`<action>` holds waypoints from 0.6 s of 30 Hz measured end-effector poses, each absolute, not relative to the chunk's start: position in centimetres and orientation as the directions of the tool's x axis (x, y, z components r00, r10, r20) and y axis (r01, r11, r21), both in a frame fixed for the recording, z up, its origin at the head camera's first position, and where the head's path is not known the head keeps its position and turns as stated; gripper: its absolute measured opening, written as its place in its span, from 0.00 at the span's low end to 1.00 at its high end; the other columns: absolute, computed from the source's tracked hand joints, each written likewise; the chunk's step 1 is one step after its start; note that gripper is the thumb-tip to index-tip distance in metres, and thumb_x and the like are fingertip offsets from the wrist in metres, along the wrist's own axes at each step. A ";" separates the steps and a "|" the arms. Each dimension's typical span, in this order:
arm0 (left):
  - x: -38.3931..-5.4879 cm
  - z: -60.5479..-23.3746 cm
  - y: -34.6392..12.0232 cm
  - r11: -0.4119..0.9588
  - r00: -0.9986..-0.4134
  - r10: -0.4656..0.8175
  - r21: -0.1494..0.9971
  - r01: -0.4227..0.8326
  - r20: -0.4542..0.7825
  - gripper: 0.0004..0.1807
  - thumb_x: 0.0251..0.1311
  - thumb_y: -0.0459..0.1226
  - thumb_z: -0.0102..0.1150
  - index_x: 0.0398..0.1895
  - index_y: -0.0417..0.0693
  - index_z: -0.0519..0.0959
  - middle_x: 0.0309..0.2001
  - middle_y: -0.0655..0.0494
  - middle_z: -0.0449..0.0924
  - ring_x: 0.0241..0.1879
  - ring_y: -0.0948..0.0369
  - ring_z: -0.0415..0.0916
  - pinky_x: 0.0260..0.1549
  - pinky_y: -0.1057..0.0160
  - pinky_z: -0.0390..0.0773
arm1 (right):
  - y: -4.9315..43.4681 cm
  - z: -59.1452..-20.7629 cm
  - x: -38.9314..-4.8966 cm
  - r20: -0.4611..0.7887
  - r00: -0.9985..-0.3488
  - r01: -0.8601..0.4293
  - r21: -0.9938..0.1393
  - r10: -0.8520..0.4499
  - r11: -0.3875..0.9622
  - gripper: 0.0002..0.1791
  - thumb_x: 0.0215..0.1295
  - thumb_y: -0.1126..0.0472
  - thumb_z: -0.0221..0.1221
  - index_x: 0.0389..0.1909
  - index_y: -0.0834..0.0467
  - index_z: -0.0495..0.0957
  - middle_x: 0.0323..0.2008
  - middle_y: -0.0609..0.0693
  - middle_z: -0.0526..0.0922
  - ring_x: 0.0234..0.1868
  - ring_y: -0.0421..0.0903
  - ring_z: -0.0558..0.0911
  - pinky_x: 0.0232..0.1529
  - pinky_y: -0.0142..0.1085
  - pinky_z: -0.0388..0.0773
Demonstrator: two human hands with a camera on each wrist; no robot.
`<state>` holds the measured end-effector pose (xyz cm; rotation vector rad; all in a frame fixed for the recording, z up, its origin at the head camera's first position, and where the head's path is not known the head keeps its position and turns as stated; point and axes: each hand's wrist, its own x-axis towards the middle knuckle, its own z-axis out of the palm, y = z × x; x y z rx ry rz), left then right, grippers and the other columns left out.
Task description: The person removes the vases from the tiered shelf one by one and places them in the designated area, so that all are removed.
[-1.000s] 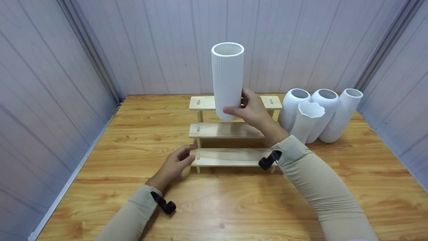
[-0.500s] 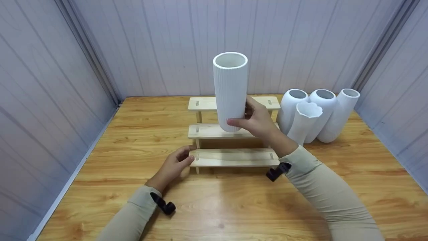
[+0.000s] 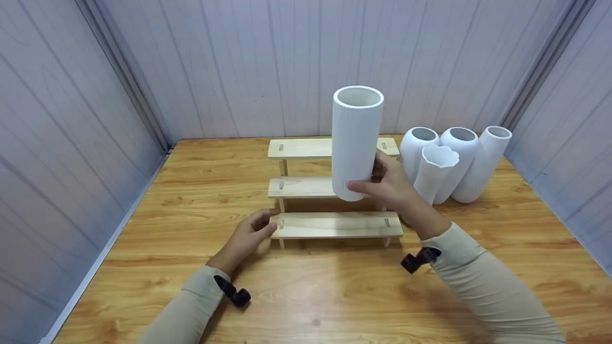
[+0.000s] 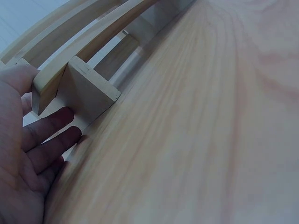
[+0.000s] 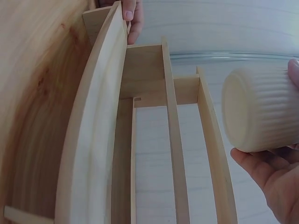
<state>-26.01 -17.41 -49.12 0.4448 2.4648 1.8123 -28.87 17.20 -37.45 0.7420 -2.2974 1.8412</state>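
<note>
My right hand [image 3: 394,186] grips a tall white ribbed cylindrical vase [image 3: 356,138] near its base, thumb in front and fingers behind. The vase is upright, held up in front of the upper tiers of a three-tier wooden display stand [image 3: 334,224] in the head view. Its round underside shows beside the tiers in the right wrist view, where the ribbed vase [image 5: 266,109] appears sideways. My left hand [image 3: 246,236] holds the left end of the lowest tier; the left wrist view shows fingers [image 4: 51,140] reaching below the board, beside the support.
Several white vases stand grouped right of the stand: two rounded ones [image 3: 418,148] [image 3: 461,148], a scalloped-rim one [image 3: 432,179] in front, and a tapered one [image 3: 483,167]. The wooden table [image 3: 306,296] is bounded by pale panel walls [image 3: 229,67].
My right hand has lowered the ribbed vase and carried it to the right, toward the stand's right side. My left hand stays at the lowest tier's end.
</note>
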 end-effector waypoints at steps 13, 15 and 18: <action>-27.8 -51.8 -18.2 0.286 -0.956 0.263 0.935 0.207 0.131 0.20 0.72 0.37 0.59 0.65 0.44 0.76 0.61 0.45 0.78 0.54 0.55 0.74 0.53 0.59 0.75 | 20.8 -39.0 -26.9 0.352 -0.893 -0.408 -0.897 -0.282 0.172 0.45 0.53 0.72 0.74 0.72 0.62 0.64 0.62 0.59 0.77 0.60 0.52 0.79 0.58 0.42 0.77; -27.8 -51.9 -18.2 0.277 -0.955 0.265 0.938 0.209 0.135 0.20 0.72 0.37 0.59 0.65 0.45 0.77 0.60 0.47 0.79 0.53 0.55 0.75 0.52 0.60 0.75 | 21.4 -39.4 -26.7 0.349 -0.895 -0.405 -0.897 -0.279 0.178 0.44 0.53 0.73 0.73 0.71 0.63 0.64 0.62 0.60 0.77 0.59 0.50 0.79 0.57 0.39 0.77; -27.9 -51.9 -18.2 0.265 -0.953 0.265 0.939 0.217 0.145 0.20 0.71 0.38 0.60 0.64 0.45 0.78 0.56 0.48 0.81 0.50 0.56 0.75 0.49 0.62 0.76 | 22.2 -39.9 -26.3 0.366 -0.890 -0.419 -0.892 -0.271 0.171 0.43 0.51 0.76 0.72 0.70 0.67 0.65 0.60 0.62 0.78 0.57 0.48 0.81 0.56 0.37 0.78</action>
